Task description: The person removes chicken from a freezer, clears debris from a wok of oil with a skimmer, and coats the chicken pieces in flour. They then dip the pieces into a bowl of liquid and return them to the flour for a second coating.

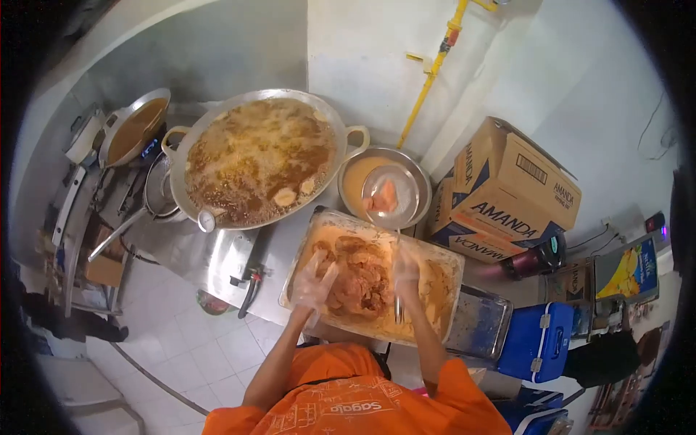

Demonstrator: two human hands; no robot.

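Note:
Both my hands wear clear plastic gloves above a metal tray (pixel 455 290) of orange-tinted flour. My left hand (pixel 315 283) is over the tray's left part, fingers apart, beside a heap of flour-coated pieces (pixel 360 279) that look like chicken. On the right, my right hand (pixel 406 267) is closed around the handle of a round strainer (pixel 404 199); the handle's end shows below the hand. The strainer lies over a steel bowl (pixel 423 177) of orange-brown liquid, with a few pinkish raw pieces (pixel 383 198) in it.
A wide pan (pixel 261 163) of bubbling oil stands at the left with a dial thermometer (pixel 206 221) on its rim. A long-handled skimmer (pixel 156 190) is beside it. Cardboard boxes (pixel 507 192) stand right of the bowl. A blue cooler (pixel 536 341) sits beyond an empty-looking metal tray (pixel 478 319).

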